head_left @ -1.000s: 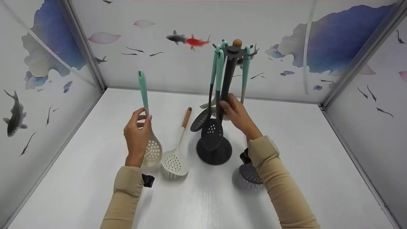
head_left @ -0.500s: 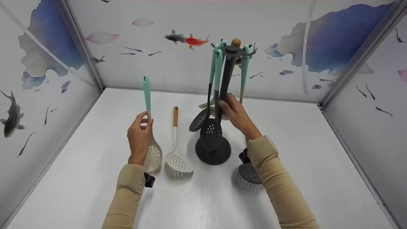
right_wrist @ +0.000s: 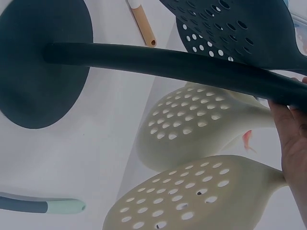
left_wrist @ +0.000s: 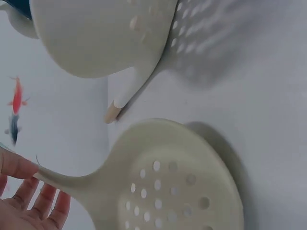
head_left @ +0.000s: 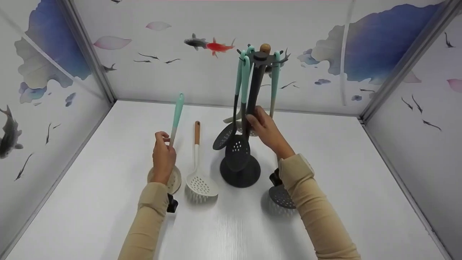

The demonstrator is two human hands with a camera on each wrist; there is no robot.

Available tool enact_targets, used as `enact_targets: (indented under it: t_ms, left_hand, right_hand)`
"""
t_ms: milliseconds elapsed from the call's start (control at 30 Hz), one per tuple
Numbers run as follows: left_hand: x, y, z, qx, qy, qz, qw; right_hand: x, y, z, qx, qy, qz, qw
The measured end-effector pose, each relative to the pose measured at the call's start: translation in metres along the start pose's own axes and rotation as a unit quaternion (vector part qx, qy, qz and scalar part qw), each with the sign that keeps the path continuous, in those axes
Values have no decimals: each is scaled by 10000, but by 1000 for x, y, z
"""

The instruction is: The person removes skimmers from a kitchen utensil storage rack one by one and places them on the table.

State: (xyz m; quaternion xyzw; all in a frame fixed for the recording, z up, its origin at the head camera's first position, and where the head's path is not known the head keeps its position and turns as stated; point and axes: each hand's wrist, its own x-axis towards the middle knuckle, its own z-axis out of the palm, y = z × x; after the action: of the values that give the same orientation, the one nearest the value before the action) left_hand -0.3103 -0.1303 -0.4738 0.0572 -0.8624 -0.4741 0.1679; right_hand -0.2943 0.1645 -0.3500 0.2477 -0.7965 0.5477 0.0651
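Note:
My left hand (head_left: pixel 164 159) pinches the lower handle of a beige skimmer (head_left: pixel 177 112) with a mint grip. In the left wrist view its perforated bowl (left_wrist: pixel 168 187) lies close over the table, casting a shadow. My right hand (head_left: pixel 266 130) grips the black pole of a utensil stand (head_left: pixel 255 86), with thumb in front. Black perforated utensils (head_left: pixel 237 153) with mint handles hang on the stand's left side. Beige perforated utensils (right_wrist: pixel 192 120) hang around the far side, beside the pole in the right wrist view.
A white skimmer (head_left: pixel 202 184) with a wooden handle lies between the left hand and the round black base (head_left: pixel 240 175). A dark skimmer (head_left: pixel 282 196) lies at the right, partly under the sleeve. Printed walls (head_left: pixel 202 79) enclose the white table (head_left: pixel 223 231).
My left hand has moved right and nearer, and the beige skimmer's handle has lowered and tilted right. The white skimmer has swung, its handle going left. My right hand keeps its grip on the pole.

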Motion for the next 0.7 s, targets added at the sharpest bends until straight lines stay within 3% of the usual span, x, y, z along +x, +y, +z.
enact_targets:
  t_ms: [133, 300, 433, 600, 700]
  left_hand:
    - [2, -8, 7, 317, -78, 51, 9995]
    - [3, -18, 14, 584, -394, -305, 9971]
    - [4, -26, 17, 757, -728, -410, 9936]
    - [4, -32, 18, 1101, -1397, -652, 9819]
    - [5, -32, 20, 1446, -1686, -643, 9729]
  right_hand:
    - [1, 0, 1, -2, 17, -24, 10000]
    - [1, 0, 1, 131, 2, 68, 9999]
    - [2, 6, 1, 195, 26, 88, 9998]
    - [5, 23, 1, 196, 76, 43, 9998]
    - [6, 27, -1, 161, 103, 66, 9998]
